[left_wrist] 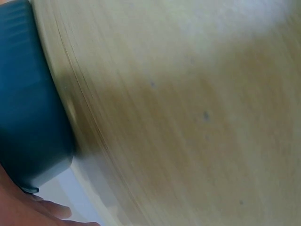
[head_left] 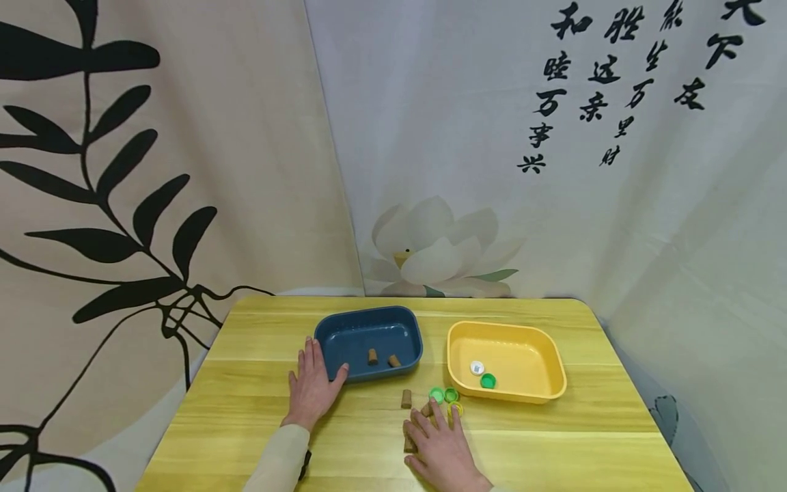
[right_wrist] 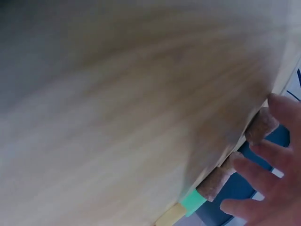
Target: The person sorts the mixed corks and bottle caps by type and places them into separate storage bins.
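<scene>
Both wrist views are blurred and close: the left wrist view shows only a corner of the blue tray, bare wood and a sliver of hand; the right wrist view shows fingertips (right_wrist: 282, 110) over cork pieces and a green cap edge, nothing sharper. In the head view the right hand (head_left: 444, 449) covers part of the corks beneath it, so their count cannot be told, and whether it grips one cannot be told either; fingers look spread and fairly flat.

Light yellow wooden table (head_left: 246, 410) with rounded corners, backed by printed fabric curtains: black leaf pattern left, white lotus and black calligraphy right.

Dark blue rectangular plastic tray (head_left: 369, 324) holds two brown cork stoppers (head_left: 372, 356). Yellow rectangular plastic tray (head_left: 553, 355) to its right holds one white bottle cap (head_left: 477, 367) and one green bottle cap (head_left: 488, 380). Between the trays, on the table, stands a loose brown cork (head_left: 406, 398), with green and yellow caps (head_left: 444, 394) just beside the right fingertips.

Left hand (head_left: 313, 386) lies flat, fingers straight and together, thumb touching the blue tray's near-left corner.
</scene>
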`<action>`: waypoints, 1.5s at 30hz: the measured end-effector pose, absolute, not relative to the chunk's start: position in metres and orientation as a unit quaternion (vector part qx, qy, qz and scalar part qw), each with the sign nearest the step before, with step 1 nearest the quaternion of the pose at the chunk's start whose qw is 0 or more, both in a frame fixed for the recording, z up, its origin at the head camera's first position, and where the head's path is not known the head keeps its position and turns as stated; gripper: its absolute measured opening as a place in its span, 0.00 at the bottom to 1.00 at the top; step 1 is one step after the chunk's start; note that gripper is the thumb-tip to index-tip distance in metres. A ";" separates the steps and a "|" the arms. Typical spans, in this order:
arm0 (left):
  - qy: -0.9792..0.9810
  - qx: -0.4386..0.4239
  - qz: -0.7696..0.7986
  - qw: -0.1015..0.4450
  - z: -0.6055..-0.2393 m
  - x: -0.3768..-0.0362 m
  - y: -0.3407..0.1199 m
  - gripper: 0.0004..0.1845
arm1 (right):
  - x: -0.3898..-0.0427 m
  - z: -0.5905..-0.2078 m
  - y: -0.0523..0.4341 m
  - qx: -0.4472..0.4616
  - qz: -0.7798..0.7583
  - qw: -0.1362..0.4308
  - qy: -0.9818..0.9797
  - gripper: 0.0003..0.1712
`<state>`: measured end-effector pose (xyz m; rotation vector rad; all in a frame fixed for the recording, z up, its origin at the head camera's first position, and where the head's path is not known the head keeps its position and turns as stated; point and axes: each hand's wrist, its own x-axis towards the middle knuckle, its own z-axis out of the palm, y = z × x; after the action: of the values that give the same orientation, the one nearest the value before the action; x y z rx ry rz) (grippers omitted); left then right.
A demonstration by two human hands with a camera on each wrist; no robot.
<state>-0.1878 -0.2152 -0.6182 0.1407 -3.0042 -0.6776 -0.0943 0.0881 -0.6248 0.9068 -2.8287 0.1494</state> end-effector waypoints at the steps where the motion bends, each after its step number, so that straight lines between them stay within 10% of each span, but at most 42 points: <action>1: -0.974 0.046 -0.220 0.028 -0.618 -0.188 -0.215 0.56 | -0.094 -0.625 0.088 0.312 0.048 0.103 -0.943 0.33; 25: -0.976 0.039 -0.211 0.038 -0.614 -0.178 -0.211 0.55 | -0.101 -0.595 0.094 0.276 0.194 0.174 -0.925 0.25; 45: -0.974 0.034 -0.222 0.038 -0.613 -0.172 -0.202 0.53 | -0.172 -0.570 0.076 0.182 0.347 0.218 -0.894 0.28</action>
<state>-0.1725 -0.2023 -0.6125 0.1044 -2.9882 -0.6801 -0.1718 0.0762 -0.5700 0.5045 -2.4753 0.9604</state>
